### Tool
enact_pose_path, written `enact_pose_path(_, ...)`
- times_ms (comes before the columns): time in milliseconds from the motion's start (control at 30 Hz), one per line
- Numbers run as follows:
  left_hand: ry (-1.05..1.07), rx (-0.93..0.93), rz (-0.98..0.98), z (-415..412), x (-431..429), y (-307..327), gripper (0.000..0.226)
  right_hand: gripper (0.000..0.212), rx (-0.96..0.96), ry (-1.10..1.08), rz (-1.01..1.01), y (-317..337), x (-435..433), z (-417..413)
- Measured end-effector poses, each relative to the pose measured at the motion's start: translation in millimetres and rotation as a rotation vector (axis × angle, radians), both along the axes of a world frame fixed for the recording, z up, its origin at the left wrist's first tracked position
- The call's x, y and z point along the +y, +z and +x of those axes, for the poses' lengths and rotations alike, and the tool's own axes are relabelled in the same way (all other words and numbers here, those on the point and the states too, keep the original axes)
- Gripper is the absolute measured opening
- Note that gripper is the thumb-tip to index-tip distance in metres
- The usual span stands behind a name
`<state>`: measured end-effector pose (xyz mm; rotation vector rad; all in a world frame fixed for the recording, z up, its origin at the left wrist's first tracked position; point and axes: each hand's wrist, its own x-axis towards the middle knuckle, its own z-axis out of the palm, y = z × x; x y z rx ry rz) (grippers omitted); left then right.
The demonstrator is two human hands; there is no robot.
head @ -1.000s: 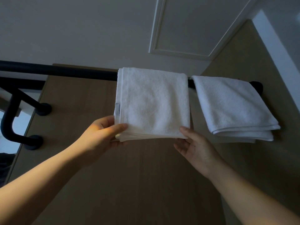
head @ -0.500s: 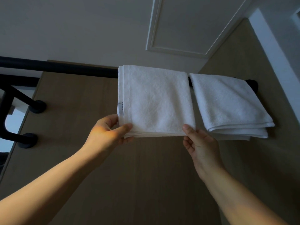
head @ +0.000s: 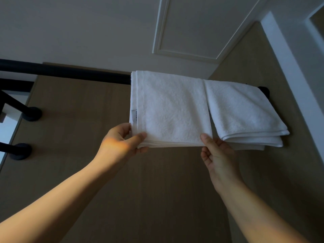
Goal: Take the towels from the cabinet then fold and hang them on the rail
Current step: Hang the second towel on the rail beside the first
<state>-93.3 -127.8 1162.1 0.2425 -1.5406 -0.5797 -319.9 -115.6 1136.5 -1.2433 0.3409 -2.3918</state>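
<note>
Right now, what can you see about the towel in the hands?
The held towel is white terry cloth, folded and draped over the black rail. A label sits on its left edge. The left hand pinches its lower left corner, the right hand its lower right. Its right edge meets the second towel.

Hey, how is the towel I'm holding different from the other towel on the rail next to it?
The left towel is held at its lower corners by the left hand and right hand; the right towel hangs untouched. The left towel shows a label on its side edge; the right towel shows none. Both are white, folded and draped over the black rail.
</note>
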Motion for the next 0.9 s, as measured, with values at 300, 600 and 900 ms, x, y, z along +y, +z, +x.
enact_pose_path(300,0.016,-0.008,-0.003,-7.3,0.0,-0.8,0.019,0.017,-0.019,-0.041,-0.02,0.3,-0.4,-8.1)
enact_pose_path(600,0.038,-0.015,-0.024,-3.6,-4.8,-1.6,0.019,0.021,0.035,-0.053,-0.01,-2.9,-5.4,-9.4)
enact_pose_path(900,0.144,-0.004,-0.051,-3.9,-9.1,-3.0,0.022,0.026,0.024,-0.125,0.005,-4.2,-4.5,-8.1)
